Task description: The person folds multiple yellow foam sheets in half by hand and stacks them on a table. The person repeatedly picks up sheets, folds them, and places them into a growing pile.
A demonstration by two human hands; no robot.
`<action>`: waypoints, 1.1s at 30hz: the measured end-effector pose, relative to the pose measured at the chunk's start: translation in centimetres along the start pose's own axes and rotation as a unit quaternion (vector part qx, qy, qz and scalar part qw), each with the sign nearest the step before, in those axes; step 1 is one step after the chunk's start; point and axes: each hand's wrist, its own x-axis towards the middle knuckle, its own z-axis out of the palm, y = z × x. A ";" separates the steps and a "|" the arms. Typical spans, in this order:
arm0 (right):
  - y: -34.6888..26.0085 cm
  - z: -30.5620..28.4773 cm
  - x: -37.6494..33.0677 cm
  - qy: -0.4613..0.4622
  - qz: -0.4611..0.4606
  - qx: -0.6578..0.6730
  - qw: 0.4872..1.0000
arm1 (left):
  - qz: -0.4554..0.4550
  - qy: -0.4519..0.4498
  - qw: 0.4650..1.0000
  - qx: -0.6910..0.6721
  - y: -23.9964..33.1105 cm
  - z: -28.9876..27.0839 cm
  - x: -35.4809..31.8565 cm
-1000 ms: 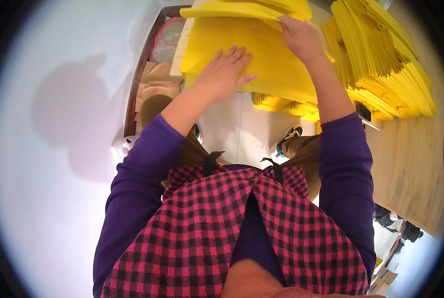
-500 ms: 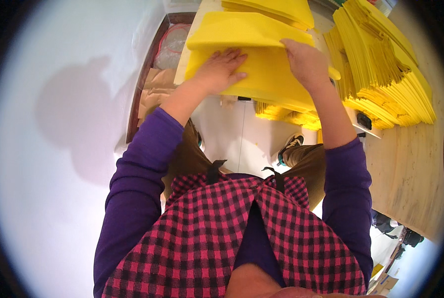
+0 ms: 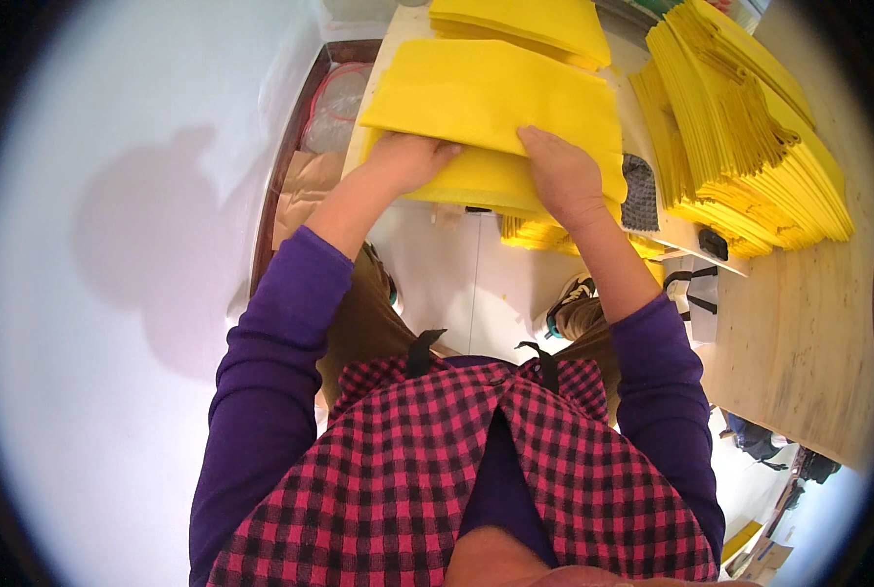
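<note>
A folded piece of yellow fabric (image 3: 495,93) lies in front of me across the near end of the table, its upper layer lapping over a lower one. My left hand (image 3: 405,161) reaches in between the layers at the flap's near left edge; only its thumb shows, and the other fingers are hidden under the fabric. On the right, my right hand (image 3: 562,178) pinches the flap's near edge, thumb on top and fingers underneath.
Beyond the piece lies a stack of folded yellow fabric (image 3: 525,24). Tall piles of yellow fabric (image 3: 720,108) stand at the right. A grey textured cloth (image 3: 639,193) and a small black object (image 3: 713,244) are near the table edge (image 3: 681,235). Brown paper (image 3: 310,191) sits at left.
The flap has come down toward me and covers more of the lower layer. My left hand's fingers went under it; my right hand moved left and nearer. The grey cloth now shows.
</note>
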 end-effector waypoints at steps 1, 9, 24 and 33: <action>-0.1 0.1 0.0 0.011 0.001 0.009 1.000 | -0.011 0.000 1.000 0.008 -0.2 -0.1 0.1; 0.0 -1.2 0.7 0.004 0.073 0.054 0.996 | 0.007 0.031 0.997 0.065 -2.5 -0.5 0.8; -0.5 0.6 -1.4 0.000 0.053 0.104 0.993 | -0.073 0.149 0.986 0.016 -7.8 -1.8 -0.8; -0.3 0.7 -1.4 0.007 0.051 0.094 0.994 | -0.006 0.211 0.977 0.021 -6.1 -5.2 -3.0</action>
